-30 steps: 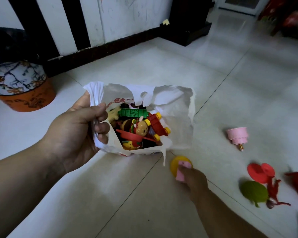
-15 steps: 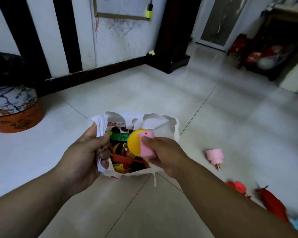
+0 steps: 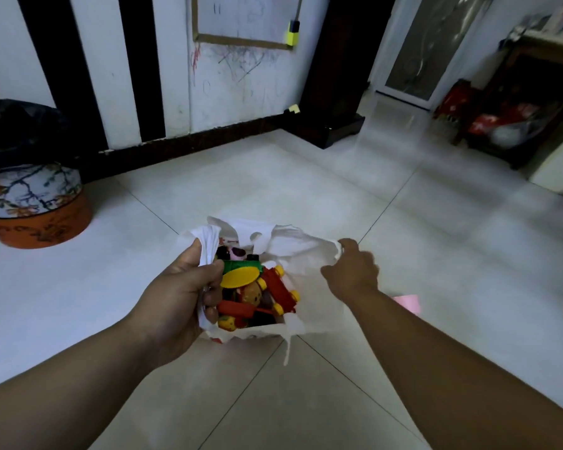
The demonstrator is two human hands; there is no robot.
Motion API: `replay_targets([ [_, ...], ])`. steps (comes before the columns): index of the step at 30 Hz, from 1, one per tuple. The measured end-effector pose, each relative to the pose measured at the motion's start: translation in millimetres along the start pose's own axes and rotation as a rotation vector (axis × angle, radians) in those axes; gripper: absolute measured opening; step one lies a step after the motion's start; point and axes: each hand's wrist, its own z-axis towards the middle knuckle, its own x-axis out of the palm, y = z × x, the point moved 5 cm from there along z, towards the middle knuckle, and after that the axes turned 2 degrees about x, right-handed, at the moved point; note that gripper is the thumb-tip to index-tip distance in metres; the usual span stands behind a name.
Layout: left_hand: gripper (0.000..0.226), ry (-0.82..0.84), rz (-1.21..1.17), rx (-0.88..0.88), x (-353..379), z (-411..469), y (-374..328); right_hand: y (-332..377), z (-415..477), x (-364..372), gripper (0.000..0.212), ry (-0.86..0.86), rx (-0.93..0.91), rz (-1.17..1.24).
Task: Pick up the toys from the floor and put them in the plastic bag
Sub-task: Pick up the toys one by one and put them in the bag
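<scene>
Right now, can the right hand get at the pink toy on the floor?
Probably yes. The right hand grips the plastic bag rim, so it must let go first. The pink toy lies just beyond its forearm on bare floor, nothing between.

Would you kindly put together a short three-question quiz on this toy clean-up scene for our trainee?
1. True or false: the yellow disc toy lies inside the plastic bag.
2. Which hand grips the bag's bunched handle? A) left hand B) right hand
3. What pink thing shows on the floor just past the right forearm?

Key: 1 true. 2 A. 3 a pink toy, only partly seen.
</scene>
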Motion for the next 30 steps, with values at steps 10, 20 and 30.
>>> replay_targets([
  [10,0.019,-0.065,0.126,-0.107,28,14,-28,5,16,-45,0.024,0.32,0.259,0.916],
  [20,0.026,-0.041,0.194,-0.109,197,71,-105,-13,78,-224,0.024,0.426,0.215,1.353],
  [30,0.03,-0.011,0.453,-0.172,457,122,-72,-168,110,-412,0.029,0.365,0.127,1.25],
])
